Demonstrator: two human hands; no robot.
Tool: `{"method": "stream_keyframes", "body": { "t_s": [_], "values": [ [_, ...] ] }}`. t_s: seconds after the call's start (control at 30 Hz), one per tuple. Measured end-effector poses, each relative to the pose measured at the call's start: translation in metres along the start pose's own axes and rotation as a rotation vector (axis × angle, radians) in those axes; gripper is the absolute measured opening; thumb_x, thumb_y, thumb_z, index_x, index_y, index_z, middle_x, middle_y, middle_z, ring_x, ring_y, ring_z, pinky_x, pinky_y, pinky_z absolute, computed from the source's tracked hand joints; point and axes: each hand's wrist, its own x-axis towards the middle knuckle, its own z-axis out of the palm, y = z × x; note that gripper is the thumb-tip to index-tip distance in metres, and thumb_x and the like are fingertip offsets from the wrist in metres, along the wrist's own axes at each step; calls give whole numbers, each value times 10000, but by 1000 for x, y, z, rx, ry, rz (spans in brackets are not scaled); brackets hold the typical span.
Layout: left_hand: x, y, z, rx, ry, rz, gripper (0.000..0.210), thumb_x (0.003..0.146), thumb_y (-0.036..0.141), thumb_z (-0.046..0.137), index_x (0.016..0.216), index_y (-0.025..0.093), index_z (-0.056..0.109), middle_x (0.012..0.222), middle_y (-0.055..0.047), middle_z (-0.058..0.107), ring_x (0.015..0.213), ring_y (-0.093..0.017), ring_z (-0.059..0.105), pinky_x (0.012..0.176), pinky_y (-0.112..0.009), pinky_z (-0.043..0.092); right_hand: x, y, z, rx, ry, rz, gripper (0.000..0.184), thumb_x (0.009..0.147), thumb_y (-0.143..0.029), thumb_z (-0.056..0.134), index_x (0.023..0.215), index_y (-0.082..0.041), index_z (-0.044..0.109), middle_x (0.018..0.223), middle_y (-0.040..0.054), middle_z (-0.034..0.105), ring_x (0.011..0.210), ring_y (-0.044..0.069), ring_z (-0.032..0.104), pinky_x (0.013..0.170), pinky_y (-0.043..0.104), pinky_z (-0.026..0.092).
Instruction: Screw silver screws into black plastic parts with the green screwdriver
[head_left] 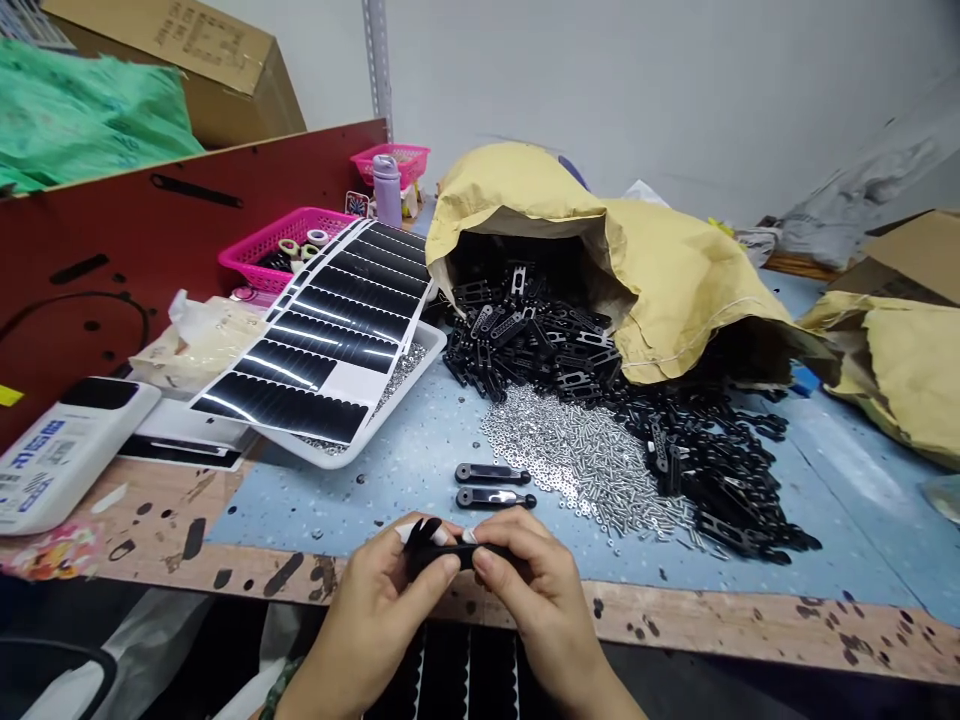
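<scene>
1. The bag (517,185) could sag, spilling black parts (540,340).
2. The tilted sheet (337,335) could slide off the tray (349,455).
3. Left hand (382,585) and right hand (538,582) pinch a dark piece (466,554), shape unclear, near the edge of the surface (300,510); a loose pinch could drop it.

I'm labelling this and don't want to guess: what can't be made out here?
Black part: head view, mostly covered by the left hand and right hand.
Depths of the leftmost yellow bag: head view, lost in shadow behind black pieces.
Much of the white tray: head view, hidden under the upper striped sheet.
Lower striped sheet: head view, cut off by the bottom edge.
</scene>
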Motion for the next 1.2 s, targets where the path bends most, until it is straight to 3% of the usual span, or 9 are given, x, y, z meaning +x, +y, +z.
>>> {"method": "stream_keyframes", "body": {
  "t_s": [0.17,0.23,0.37,0.47,0.53,0.63,0.77,0.97,1.2],
  "values": [
    [1,-6,3,-38,-45,-64,186,910,351,546,1008,202,601,1056,-47,668,973,-208,633,862,-323,531,-8,4,-14,-77,-108,4,177,918,-258,496,973,-268,664,945,24,617,899,178,593,806,297,462],
    [3,-10,-2,15,-92,-90,261,927,366,513,1153,241,549,1194,-56,616,1092,-231,589,936,-368,502,-11,10,-31,-145,-152,3,179,916,-261,501,1060,-278,606,1013,24,617,956,187,585,832,299,457],
    [11,-16,-15,308,-75,-31,704,865,415,578,1436,368,169,1527,-70,225,1312,-340,378,941,-501,496,-5,31,-63,-307,0,-12,150,935,-267,472,1068,-282,540,982,15,610,922,183,582,782,285,467],
    [24,-21,-13,595,-163,50,973,716,435,722,1457,372,94,1564,-57,-95,1348,-435,258,905,-579,496,9,46,-70,-436,-27,-150,165,916,-207,499,1059,-272,548,1060,35,584,1023,201,544,889,335,437],
    [35,-26,-5,728,-263,130,1114,624,436,787,1467,338,66,1552,-80,-156,1364,-455,190,955,-617,438,17,53,-68,-512,-85,-218,187,898,-160,513,1047,-259,569,1065,49,564,1037,210,527,902,357,435],
    [50,-36,7,854,-329,269,1205,559,416,826,1471,276,52,1553,-143,14,1385,-429,132,1056,-641,292,19,56,-64,-619,-113,-265,213,885,-133,524,1054,-247,584,1024,59,552,998,218,526,865,376,458],
    [58,-40,13,885,-311,387,1041,624,276,755,1451,219,125,1436,-135,338,1364,-348,247,1121,-582,219,6,57,-69,-685,-48,-273,313,897,-185,515,1205,-238,501,1166,99,514,1108,252,484,925,436,448],
    [59,-35,15,923,-318,391,1016,629,305,728,1451,176,144,1471,-164,263,1349,-382,239,1097,-619,228,-16,66,-70,-731,-46,-306,431,899,-199,514,1312,-220,394,1305,119,475,1229,274,425,994,477,421],
    [61,-38,24,873,-327,465,839,675,128,600,1417,164,209,1317,-142,437,1238,-324,390,1071,-572,308,-18,75,-66,-670,89,-325,432,932,-155,429,1351,-220,349,1258,110,538,1185,242,495,974,427,456]
  ]
}}
